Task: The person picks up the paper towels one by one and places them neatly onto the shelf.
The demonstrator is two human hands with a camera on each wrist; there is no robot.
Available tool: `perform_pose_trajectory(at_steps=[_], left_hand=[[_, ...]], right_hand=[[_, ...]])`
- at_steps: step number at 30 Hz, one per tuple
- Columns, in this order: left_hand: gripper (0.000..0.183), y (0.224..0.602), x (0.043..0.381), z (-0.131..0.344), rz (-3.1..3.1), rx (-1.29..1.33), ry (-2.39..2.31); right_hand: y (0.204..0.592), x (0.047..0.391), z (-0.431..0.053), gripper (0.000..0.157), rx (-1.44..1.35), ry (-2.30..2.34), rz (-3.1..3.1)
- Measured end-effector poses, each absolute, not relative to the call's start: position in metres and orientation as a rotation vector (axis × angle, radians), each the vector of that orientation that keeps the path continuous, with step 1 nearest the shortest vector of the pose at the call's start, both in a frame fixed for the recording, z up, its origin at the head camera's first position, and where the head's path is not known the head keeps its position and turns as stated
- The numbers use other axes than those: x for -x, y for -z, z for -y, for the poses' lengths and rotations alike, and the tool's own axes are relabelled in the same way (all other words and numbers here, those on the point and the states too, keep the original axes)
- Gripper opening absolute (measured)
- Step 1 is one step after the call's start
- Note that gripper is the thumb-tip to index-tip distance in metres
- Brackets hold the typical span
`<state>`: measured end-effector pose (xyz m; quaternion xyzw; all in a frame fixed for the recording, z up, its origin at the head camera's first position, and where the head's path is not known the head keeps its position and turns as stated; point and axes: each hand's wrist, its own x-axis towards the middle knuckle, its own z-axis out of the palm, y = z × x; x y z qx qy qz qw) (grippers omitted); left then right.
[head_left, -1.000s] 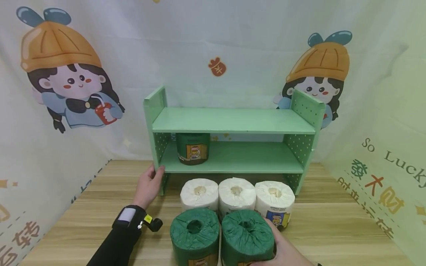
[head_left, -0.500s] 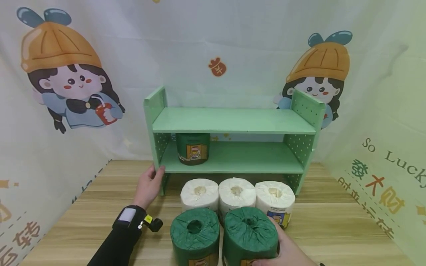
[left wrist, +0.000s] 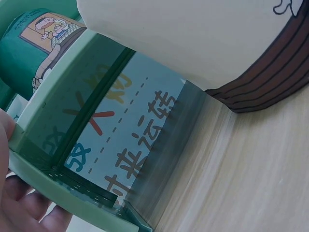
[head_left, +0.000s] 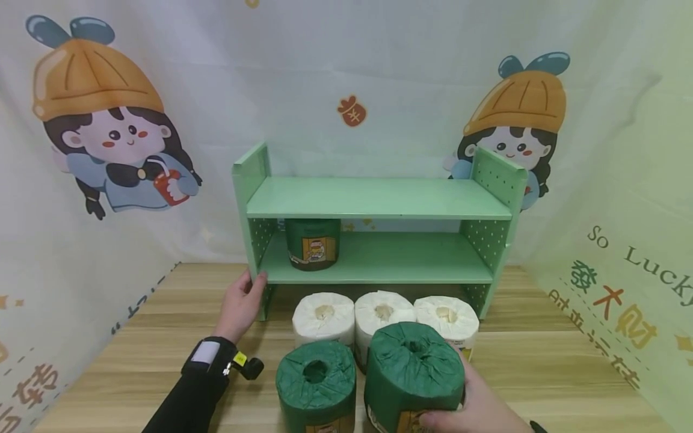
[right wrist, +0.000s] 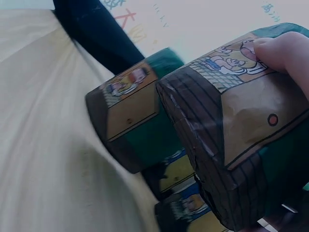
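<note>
Head view: right hand (head_left: pixel 479 402) is clamping 1 green roll (head_left: pixel 412 382) at 5 o'clock, left hand (head_left: pixel 240 310) gripping rack (head_left: pixel 379 198) at 8; lifting is seemingly underway, next needing height.

The head view looks forward-down over the fingers (head_left: pixel 261 282); close beside them, left wrist shares its shelf (head_left: pixel 379 198), right wrist its held roll (head_left: pixel 414 368).

crinkled paper-wrapped green roll (head_left: pixel 414 379), glossy smooth shelf (head_left: pixel 379 196), wood-grain table (head_left: pixel 541 349)
</note>
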<state>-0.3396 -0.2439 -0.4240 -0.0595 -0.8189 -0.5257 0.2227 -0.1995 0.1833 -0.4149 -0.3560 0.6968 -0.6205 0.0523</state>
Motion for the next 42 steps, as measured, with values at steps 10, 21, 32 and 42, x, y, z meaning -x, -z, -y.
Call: perform_pose_trajectory(at_steps=[10, 21, 32, 42], left_hand=[[0.050, 0.422, 0.339, 0.244, 2.269, 0.157, 1.447], [0.051, 0.421, 0.339, 0.244, 2.286, 0.132, 1.446], [0.047, 0.424, 0.339, 0.244, 2.289, 0.138, 1.415], [0.048, 0.424, 0.340, 0.245, 2.283, 0.136, 1.422]], right_hand=[[0.380, 0.218, -0.177, 0.089, 1.187, 1.907, -2.171], [0.342, 0.260, -0.170, 0.086, 1.065, 1.795, -2.468], [0.337, 0.303, -0.168, 0.086, 0.892, 1.741, -2.534], [0.335, 0.325, -0.164, 0.087, 0.765, 1.688, -2.583]])
